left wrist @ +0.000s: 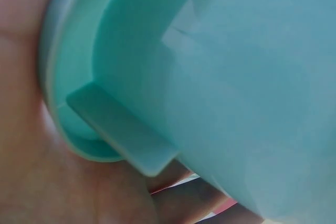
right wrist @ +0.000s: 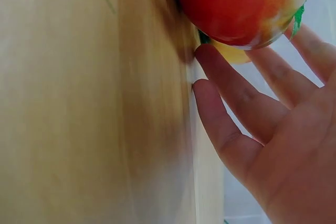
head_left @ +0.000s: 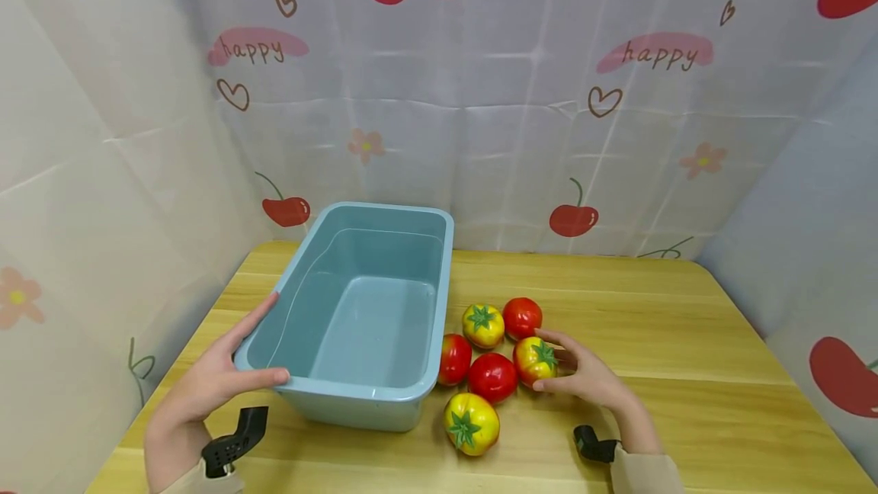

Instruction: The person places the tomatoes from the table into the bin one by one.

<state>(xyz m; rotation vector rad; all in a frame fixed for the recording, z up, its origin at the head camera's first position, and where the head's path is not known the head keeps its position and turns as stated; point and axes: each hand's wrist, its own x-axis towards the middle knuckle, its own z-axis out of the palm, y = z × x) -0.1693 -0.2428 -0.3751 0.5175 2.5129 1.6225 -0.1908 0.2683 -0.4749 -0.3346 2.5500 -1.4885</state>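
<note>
A light-blue plastic bin (head_left: 343, 387) stands on the left of the table, and its inside shows nothing but bare floor. My left hand (head_left: 213, 383) grips the bin's near left corner, with the rim against the palm in the left wrist view. To the bin's right lies a cluster of shiny tomatoes. My right hand (head_left: 583, 376) is around the right side of a yellow-red tomato (head_left: 532, 359) with a green leafy top. Its thumb and forefinger span that tomato; in the right wrist view the fingers (right wrist: 241, 103) look fairly straight. The tomato rests on the table.
Beside that tomato lie red tomatoes (head_left: 492, 377) and a yellow one (head_left: 483, 325). Another yellow tomato (head_left: 472, 433) lies nearest the front. The wooden table (head_left: 686, 341) is enclosed by a printed curtain (head_left: 480, 136) at the back and sides.
</note>
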